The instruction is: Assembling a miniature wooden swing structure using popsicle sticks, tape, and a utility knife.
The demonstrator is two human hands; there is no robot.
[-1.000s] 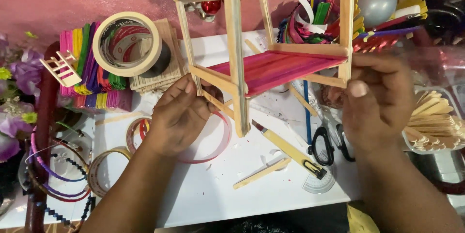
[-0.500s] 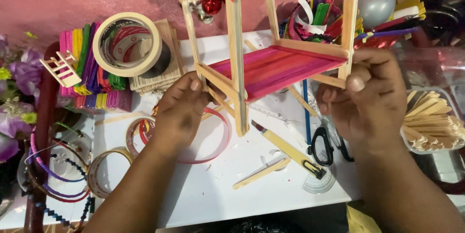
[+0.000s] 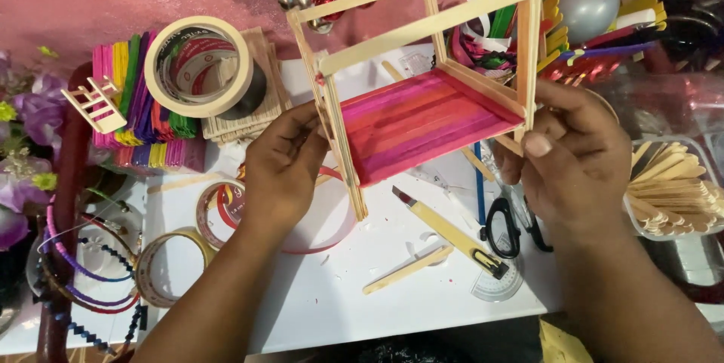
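Both hands, left (image 3: 283,174) and right (image 3: 573,163), clamp a wooden craft-stick frame with pink-striped floor (image 3: 426,118) above the white desk (image 3: 339,295); walls remain open.

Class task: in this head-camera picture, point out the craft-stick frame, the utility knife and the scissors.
craft-stick frame (image 3: 422,125), head view, on its pink and red slatted floor.
utility knife (image 3: 445,233), head view, on the yellow handle.
scissors (image 3: 501,229), head view, on a black handle loop.
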